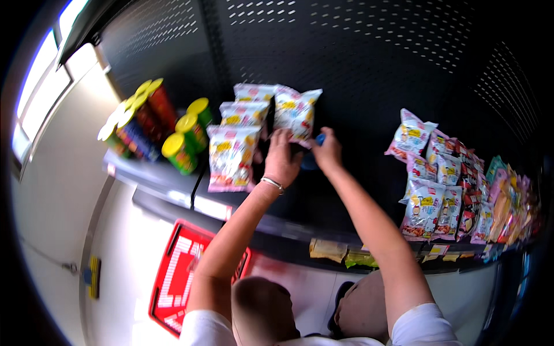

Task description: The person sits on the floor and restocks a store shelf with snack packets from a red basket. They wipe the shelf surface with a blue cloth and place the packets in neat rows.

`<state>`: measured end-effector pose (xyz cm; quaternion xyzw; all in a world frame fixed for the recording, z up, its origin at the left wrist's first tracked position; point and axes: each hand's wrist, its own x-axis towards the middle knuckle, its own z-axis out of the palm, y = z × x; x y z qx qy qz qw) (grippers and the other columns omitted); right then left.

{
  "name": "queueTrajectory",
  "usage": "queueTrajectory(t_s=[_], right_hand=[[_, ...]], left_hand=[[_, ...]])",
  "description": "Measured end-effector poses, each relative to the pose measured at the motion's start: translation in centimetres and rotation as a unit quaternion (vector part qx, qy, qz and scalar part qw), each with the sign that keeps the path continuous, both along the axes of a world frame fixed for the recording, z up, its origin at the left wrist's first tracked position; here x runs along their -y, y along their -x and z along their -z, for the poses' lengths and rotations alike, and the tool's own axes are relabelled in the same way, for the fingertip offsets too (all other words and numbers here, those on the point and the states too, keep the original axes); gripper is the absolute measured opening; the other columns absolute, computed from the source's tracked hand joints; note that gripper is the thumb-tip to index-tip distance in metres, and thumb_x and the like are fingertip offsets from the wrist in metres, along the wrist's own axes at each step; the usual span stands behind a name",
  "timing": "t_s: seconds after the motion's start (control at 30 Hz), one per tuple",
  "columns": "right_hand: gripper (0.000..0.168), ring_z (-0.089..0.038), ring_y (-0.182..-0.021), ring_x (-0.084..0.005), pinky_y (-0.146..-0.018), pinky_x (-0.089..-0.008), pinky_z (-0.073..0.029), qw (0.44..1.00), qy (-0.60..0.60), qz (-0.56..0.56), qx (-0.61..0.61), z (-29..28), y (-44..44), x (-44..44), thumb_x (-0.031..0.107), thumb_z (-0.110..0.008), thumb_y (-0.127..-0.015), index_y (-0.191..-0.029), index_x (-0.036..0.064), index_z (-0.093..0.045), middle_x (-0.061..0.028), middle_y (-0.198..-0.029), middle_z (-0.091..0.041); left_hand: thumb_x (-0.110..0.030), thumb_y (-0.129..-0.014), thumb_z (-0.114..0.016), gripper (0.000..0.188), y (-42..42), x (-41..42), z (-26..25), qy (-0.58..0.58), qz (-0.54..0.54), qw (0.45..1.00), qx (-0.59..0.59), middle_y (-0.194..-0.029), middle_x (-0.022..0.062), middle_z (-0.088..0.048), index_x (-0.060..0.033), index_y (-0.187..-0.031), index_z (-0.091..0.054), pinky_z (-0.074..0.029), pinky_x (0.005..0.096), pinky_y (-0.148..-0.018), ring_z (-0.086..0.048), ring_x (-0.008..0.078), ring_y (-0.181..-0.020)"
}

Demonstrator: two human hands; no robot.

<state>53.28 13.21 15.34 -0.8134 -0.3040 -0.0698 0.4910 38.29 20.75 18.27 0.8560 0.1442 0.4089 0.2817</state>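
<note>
My left hand (282,161), with a bracelet at the wrist, reaches onto a black shelf (320,203). Its fingertips lie against the lower left of a white and pink snack bag (294,110); whether they grip it is unclear. At the bag's lower right corner, my right hand (329,149) is closed around a blurred blue item (320,139), possibly a cloth, partly hidden by the fingers. Just left of my left hand, similar bags stand in a row, with the front snack bag (231,158) nearest the shelf edge.
Canisters with yellow lids (176,145) stand at the shelf's left end. More snack bags (424,209) fill its right side. A perforated black panel (346,56) rises behind. Below, a red basket (164,277) sits on the floor, left of my knees. Packets (327,250) show beneath the shelf edge.
</note>
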Motion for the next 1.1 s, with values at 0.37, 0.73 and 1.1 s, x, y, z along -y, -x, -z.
queueTrajectory(t_s=[0.37,0.73,1.1], right_hand=[[0.028,-0.060,-0.075,-0.0098,-0.069,-0.0251,-0.051,0.958,-0.062,-0.213,-0.184,-6.1,13.9,9.4,0.017,-0.068,-0.090,-0.114,0.004,-0.063,-0.0058,-0.099,-0.068],[0.017,-0.062,-0.070,-0.0098,-0.065,-0.0255,-0.052,0.872,0.035,-0.441,-0.211,-1.1,29.9,7.6,0.008,-0.069,-0.086,-0.101,0.002,-0.065,-0.0035,-0.081,-0.066],[0.017,-0.059,-0.066,-0.0083,-0.063,-0.0235,-0.051,0.852,0.090,-0.387,-0.342,3.6,30.7,8.4,0.007,-0.069,-0.086,-0.101,0.000,-0.065,-0.0028,-0.082,-0.065]], left_hand=[[0.004,-0.084,-0.064,0.030,35.9,4.6,8.2,0.230,-0.245,0.941,0.049,-0.115,0.0135,-0.065,-0.0025,-0.114,-0.063,-0.055,0.0309,-0.081,-0.066,0.0246,-0.102],[-0.022,-0.076,-0.081,0.051,48.6,5.2,30.6,0.473,-0.422,0.770,-0.069,-0.095,0.0133,-0.068,0.0050,-0.112,-0.059,-0.055,0.0337,-0.073,-0.065,0.0205,-0.084],[-0.020,-0.086,-0.072,0.027,44.3,1.7,36.5,0.567,-0.436,0.676,0.175,-0.090,0.0062,-0.065,0.0012,-0.101,-0.063,-0.048,0.0322,-0.072,-0.058,0.0163,-0.080]])
